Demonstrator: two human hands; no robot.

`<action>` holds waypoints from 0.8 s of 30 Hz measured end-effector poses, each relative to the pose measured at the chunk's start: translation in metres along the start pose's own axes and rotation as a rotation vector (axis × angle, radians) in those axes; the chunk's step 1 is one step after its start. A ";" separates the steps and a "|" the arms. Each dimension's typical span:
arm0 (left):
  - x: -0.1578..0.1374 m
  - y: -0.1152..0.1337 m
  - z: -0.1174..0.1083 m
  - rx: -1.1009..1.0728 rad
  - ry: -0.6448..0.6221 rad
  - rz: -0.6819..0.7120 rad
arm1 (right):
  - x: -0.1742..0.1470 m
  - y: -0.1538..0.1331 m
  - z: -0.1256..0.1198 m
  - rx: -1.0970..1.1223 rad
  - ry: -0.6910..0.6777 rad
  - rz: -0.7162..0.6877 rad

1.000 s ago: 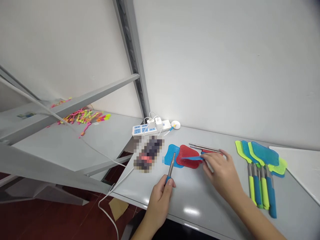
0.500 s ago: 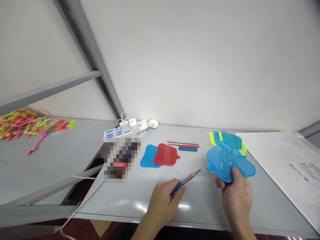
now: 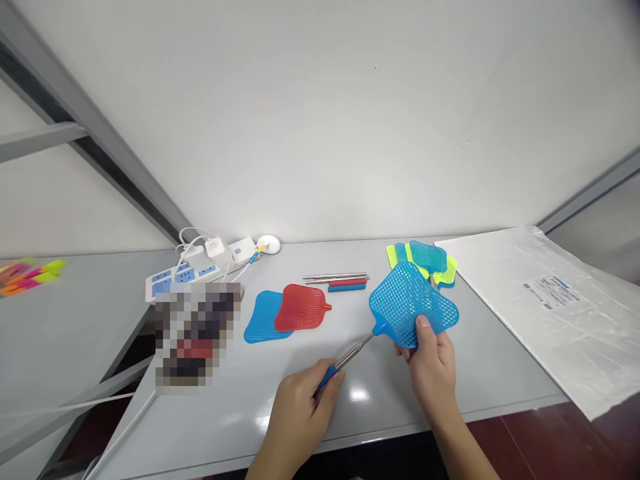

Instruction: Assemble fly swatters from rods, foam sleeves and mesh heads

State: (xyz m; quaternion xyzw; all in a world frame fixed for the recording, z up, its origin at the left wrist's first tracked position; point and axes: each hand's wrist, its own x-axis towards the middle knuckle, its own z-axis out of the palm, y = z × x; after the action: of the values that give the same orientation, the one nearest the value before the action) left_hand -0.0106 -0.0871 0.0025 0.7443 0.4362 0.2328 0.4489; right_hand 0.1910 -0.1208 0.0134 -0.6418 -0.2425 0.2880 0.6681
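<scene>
My left hand (image 3: pixel 306 400) is closed round the blue grip of a metal telescopic handle (image 3: pixel 350 357), whose thin tip points up and to the right. My right hand (image 3: pixel 433 367) pinches a blue mesh fly swatter head (image 3: pixel 407 300), thumb on top and fingers underneath. The handle's tip meets the short socket at the head's lower left corner; how deep it sits in there I cannot tell. To the left, a red swatter head (image 3: pixel 303 308) overlaps another blue swatter head (image 3: pixel 263 320) on the table.
Behind lie several metal rods (image 3: pixel 335 276) with red and blue grips (image 3: pixel 347 287). Yellow and blue swatters (image 3: pixel 427 257) are piled at the back right, beside a white plastic-wrapped panel (image 3: pixel 545 300). A power strip (image 3: pixel 185 272) with plugs and cables stands at the back left, near a pixelated item (image 3: pixel 200 333).
The handle's tip, which was apart from the blue head's socket, now meets it. Both hands have drawn closer together, and the camera view has turned to the right.
</scene>
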 end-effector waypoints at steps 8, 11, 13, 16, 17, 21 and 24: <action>0.000 0.001 0.000 0.068 -0.006 0.025 | 0.001 0.000 -0.008 -0.105 -0.070 -0.100; -0.001 0.000 0.000 0.080 -0.017 0.035 | 0.001 -0.002 -0.012 -0.143 -0.096 -0.112; -0.002 -0.001 -0.001 0.105 -0.014 0.040 | 0.002 -0.005 -0.015 -0.166 -0.129 -0.104; -0.005 -0.001 -0.001 0.149 -0.040 0.043 | 0.003 -0.013 -0.018 -0.184 -0.179 -0.081; -0.006 0.000 -0.002 0.161 -0.053 0.048 | 0.003 -0.016 -0.019 -0.186 -0.186 -0.075; -0.010 0.008 -0.002 0.141 -0.070 0.098 | -0.003 -0.022 -0.017 -0.189 -0.195 -0.072; -0.014 0.020 -0.002 0.046 -0.055 0.096 | -0.009 -0.022 -0.013 -0.148 -0.224 -0.076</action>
State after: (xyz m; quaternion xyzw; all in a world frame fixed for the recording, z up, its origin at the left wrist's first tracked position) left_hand -0.0100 -0.1023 0.0215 0.7806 0.3927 0.2237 0.4318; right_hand 0.1954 -0.1369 0.0351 -0.6434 -0.3604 0.3135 0.5983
